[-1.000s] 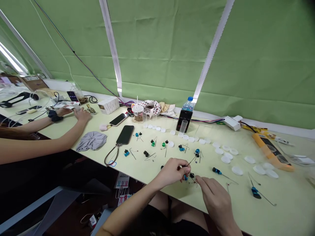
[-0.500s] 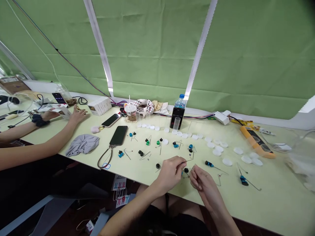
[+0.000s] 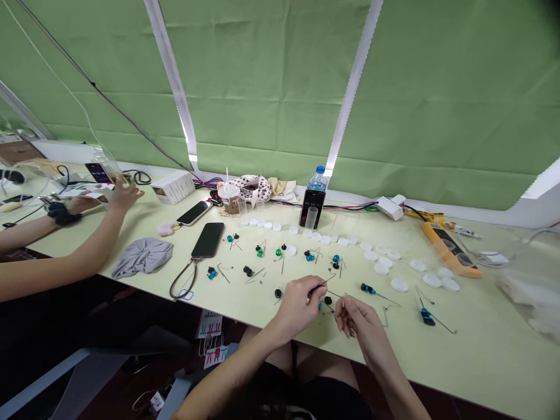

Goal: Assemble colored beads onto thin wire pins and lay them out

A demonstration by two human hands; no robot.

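Near the table's front edge, my left hand [image 3: 297, 304] is closed in a pinch on a thin metal wire [image 3: 329, 279] that points up to the right. My right hand [image 3: 359, 319] pinches a second thin rod [image 3: 335, 293], whose free end reaches toward my left fingers. Whether the two pieces touch is too small to tell. Beneath and between the hands lies a small black knob [image 3: 328, 300] with a blue part. To the right rest a black-and-blue piece with a rod [image 3: 368, 289] and another blue-and-black piece [image 3: 427, 317].
Small sets of knobs and wires dot the table [image 3: 481, 350]. Behind them stand white round caps [image 3: 325, 240], clear tubes and a phone [image 3: 311, 209] against a bottle. Another phone [image 3: 209, 240] lies left. Another person's hands [image 3: 125, 195] handle boxes at far left.
The whole view has shifted slightly. Both my hands keep their pinches, with the wire and rod at slightly different angles. The other person's hand has moved up and left.
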